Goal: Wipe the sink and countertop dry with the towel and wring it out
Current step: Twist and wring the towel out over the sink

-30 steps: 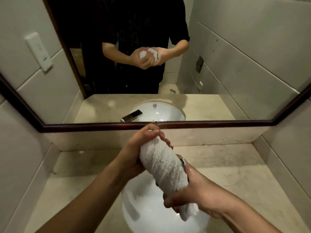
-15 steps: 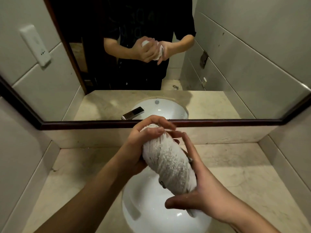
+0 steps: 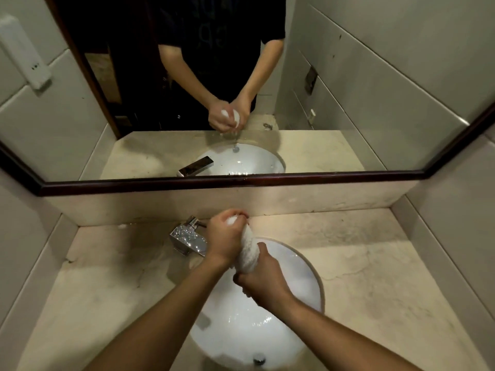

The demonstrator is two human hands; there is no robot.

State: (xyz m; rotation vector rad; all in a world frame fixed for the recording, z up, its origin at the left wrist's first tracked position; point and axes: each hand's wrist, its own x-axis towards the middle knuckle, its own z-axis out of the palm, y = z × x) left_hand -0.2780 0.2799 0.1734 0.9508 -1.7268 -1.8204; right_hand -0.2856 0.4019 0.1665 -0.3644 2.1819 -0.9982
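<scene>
Left grip (image 3: 227, 239): fingers curled tight round the upper end of the towel (image 3: 247, 253), back of the hand up, forearm in from lower left.

Right grip (image 3: 263, 282): fingers curled round the lower end of the same towel, just below the left grip, forearm in from lower right.

Towel: white, twisted into a short tight roll, tilted, held in the air over the back part of the sink (image 3: 294, 279); only the middle stretch visible between the two grips.

Sink: round white basin set into the beige stone surface (image 3: 107, 290); wet sheen inside, metal drain (image 3: 259, 360) at the near side.

Faucet (image 3: 188, 239): chrome, square, beaded with drops, on the surface just left of the left grip.

Mirror (image 3: 348, 103): both grips on the towel, in reflection.
</scene>
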